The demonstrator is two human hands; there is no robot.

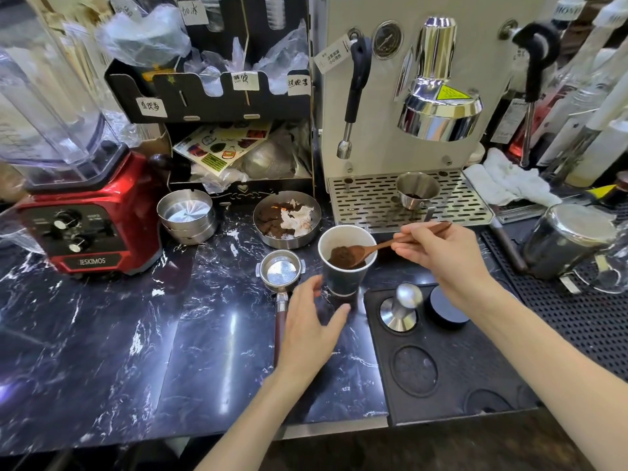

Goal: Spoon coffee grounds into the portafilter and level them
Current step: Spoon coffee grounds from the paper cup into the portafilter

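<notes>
On the dark marbled surface before the espresso machine, the portafilter is seen empty, just left of the paper cup. A heaped wooden spoon is pinched over the cup by the right hand; the left hand is spread loose beside it. Filling and levelling are yet to be done.

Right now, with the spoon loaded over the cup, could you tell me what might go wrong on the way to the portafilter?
1. The wooden spoon carries heaped brown grounds; they may spill on the dark marble counter before reaching the steel portafilter basket.
2. The left hand only loosely cups the dark paper cup, so a bump could tip it.
3. The right hand grips the spoon's far end, leaving less control.
</notes>
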